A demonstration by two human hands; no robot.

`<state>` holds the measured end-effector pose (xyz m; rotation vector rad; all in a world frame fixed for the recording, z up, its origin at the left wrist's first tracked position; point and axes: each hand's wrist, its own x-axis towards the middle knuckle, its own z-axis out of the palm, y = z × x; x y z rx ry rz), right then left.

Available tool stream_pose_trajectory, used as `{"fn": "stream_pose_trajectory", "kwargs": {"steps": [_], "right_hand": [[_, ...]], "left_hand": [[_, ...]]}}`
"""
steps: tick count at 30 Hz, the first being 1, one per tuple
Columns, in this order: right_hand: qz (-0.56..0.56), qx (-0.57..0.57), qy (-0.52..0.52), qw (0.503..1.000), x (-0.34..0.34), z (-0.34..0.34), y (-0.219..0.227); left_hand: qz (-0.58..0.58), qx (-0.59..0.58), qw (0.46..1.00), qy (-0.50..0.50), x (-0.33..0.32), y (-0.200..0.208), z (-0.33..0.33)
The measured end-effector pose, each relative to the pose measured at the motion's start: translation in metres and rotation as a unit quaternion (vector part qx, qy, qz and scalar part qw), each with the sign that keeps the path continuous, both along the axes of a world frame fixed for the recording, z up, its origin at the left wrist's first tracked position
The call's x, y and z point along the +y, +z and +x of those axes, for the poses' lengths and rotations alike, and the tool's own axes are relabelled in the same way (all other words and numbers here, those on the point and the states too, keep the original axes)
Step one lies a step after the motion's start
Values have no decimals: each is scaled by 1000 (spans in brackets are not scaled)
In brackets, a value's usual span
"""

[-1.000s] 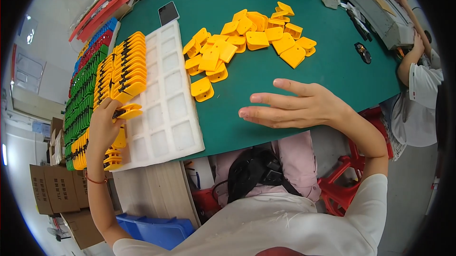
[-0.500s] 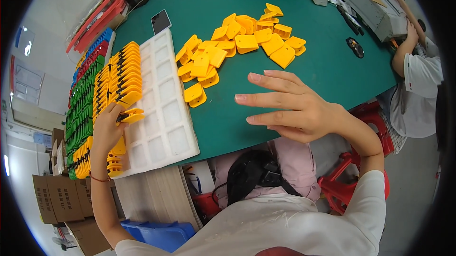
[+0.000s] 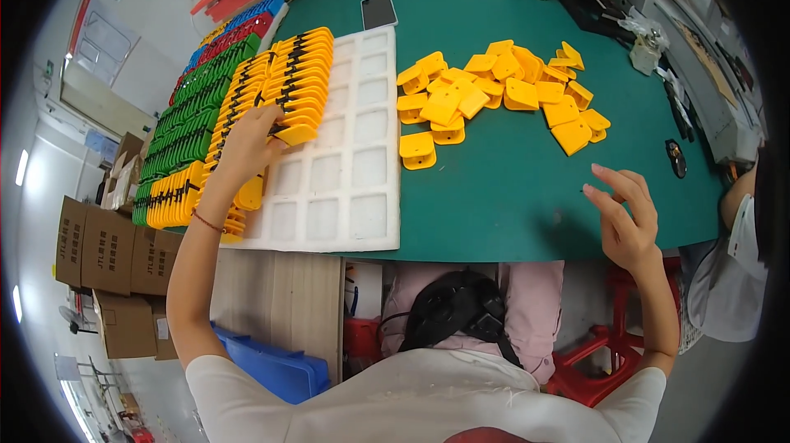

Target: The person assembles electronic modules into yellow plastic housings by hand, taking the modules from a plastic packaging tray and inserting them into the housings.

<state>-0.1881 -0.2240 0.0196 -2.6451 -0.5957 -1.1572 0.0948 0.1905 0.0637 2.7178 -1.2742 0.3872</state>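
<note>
My left hand (image 3: 247,145) has its fingers closed at the near end of a row of yellow plastic clips with black middles (image 3: 298,73). The yellow clip (image 3: 298,134) between its fingers lies against that row, on the white grid tray (image 3: 368,217). Over the green table to the right hovers my right hand (image 3: 629,221), fingers apart and slightly bent. A tiny dark speck shows at one of its fingertips, too small to name. Between the hands lies a loose pile of folded yellow plastic pieces (image 3: 520,94), without black parts.
Rows of green clips (image 3: 185,143) stand left of the yellow ones, with red and blue rows (image 3: 234,36) beyond. A phone (image 3: 378,11) lies behind the tray. At right are a small black object (image 3: 676,158) and a glass bottle (image 3: 648,52). A co-worker's sleeve (image 3: 745,233) shows.
My left hand has brought the yellow clip up to the row's near end. My right hand has drawn back to the right, its fingers more bent. The whole view has shifted.
</note>
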Motion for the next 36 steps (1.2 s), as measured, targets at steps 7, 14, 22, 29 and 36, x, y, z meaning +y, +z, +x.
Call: {"fn": "stream_pose_trajectory", "kwargs": {"steps": [7,14,22,29,36], "right_hand": [[-46,-16,-89,995,-18,-15,7],[-49,-79,-276,957,-110,-29,-7],[203,123,-479,845,-212,-54,-77],[258,165,-481,821,-230,-22,-74],[231,180,-132,947,-58,58,10]], "left_hand": [[-38,4,999,3,-9,-8,9],[12,-114,993,-1,-6,-19,13],[51,-148,988,11,-46,-4,-27],[-12,-42,971,-234,-138,3,-94],[-220,570,736,-291,-175,-36,-99]]}}
